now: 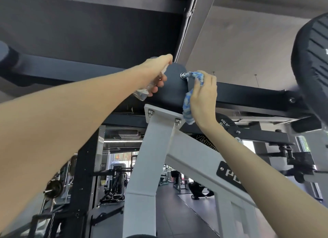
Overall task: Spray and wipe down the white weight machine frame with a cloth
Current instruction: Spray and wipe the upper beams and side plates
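Observation:
The white weight machine frame (150, 154) rises in the middle of the view to a bolted top plate. Above it sits a black pivot bracket (174, 88) with a silver bolt. My left hand (158, 72) is raised to the bracket's left side and grips a clear spray bottle (143, 92), whose nozzle end is hidden behind my fingers. My right hand (204, 97) holds a blue and white cloth (190, 95) against the right side of the bracket, with the cloth's top end touching the bolt. Both arms reach upward.
A black horizontal arm (252, 97) runs right from the bracket to a large black weight plate (312, 67). A black rack (83, 175) with a loaded barbell stands at the left. Other machines and a crouching person (199, 189) are on the gym floor beyond.

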{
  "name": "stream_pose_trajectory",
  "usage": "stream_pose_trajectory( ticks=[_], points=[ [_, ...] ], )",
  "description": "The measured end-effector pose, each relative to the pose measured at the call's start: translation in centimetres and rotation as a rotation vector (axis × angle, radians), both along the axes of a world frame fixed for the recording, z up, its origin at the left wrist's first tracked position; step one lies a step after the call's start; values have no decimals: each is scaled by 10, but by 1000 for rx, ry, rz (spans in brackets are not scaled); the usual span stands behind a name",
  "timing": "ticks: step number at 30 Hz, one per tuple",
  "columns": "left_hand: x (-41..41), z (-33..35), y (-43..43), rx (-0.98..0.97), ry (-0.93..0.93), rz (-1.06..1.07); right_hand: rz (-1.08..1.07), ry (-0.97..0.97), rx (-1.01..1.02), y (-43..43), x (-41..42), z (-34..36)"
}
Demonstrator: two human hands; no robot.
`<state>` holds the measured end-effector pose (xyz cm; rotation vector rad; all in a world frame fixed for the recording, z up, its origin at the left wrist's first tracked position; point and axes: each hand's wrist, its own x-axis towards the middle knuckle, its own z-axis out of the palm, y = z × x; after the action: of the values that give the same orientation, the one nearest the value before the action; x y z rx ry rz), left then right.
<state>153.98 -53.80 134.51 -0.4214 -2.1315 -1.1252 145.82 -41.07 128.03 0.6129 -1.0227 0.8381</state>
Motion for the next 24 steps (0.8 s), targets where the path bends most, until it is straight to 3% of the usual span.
stream_pose_trajectory(
  ticks=[4,6,9,12,15,17,21,24],
  points=[
    [-3,2,-1,190,217,40,20,51,-4,-1,-4,0],
    [-4,2,-9,277,290,32,-17,53,92,-15,-7,-1],
    [-2,-1,-29,248,213,31,-316,62,370,-45,-23,4],
    [1,-6,-54,192,136,99,-599,-17,403,-51,-27,48],
    [1,-14,-76,180,79,119,-570,-130,199,-60,-22,91],
    [-1,-18,-87,181,61,133,-447,-164,127,-81,-21,78],
    [-1,-27,-98,186,51,165,-564,43,369,-88,-36,-6],
    [-2,-32,-105,189,20,145,-665,66,436,-78,-37,15]
  ],
)
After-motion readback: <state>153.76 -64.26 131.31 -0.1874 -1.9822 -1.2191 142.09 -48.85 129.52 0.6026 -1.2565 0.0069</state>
